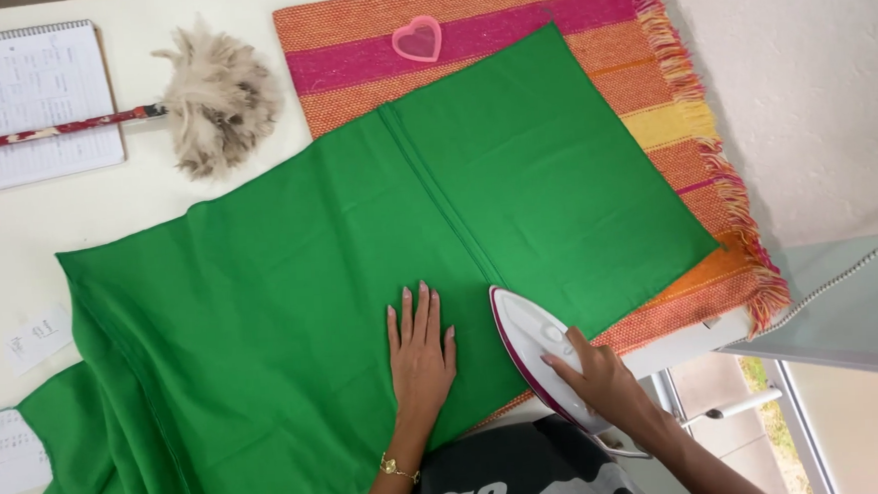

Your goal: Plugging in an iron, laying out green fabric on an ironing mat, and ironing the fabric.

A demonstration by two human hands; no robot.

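Observation:
A large green cloth (359,241) lies spread over the white table and over a striped orange, pink and yellow woven mat (507,18). My left hand (422,353) rests flat on the cloth, fingers together, just left of a pressed seam. My right hand (596,374) grips the handle of a white and maroon clothes iron (536,344), whose tip points up along the seam near the cloth's lower edge.
A pink heart-shaped cutter (417,40) sits on the mat at the top. A feather duster (213,96) with a red handle lies beside a spiral notebook (26,103) at the upper left. Paper slips (38,338) lie at the left edge. The table's right edge drops off by a window.

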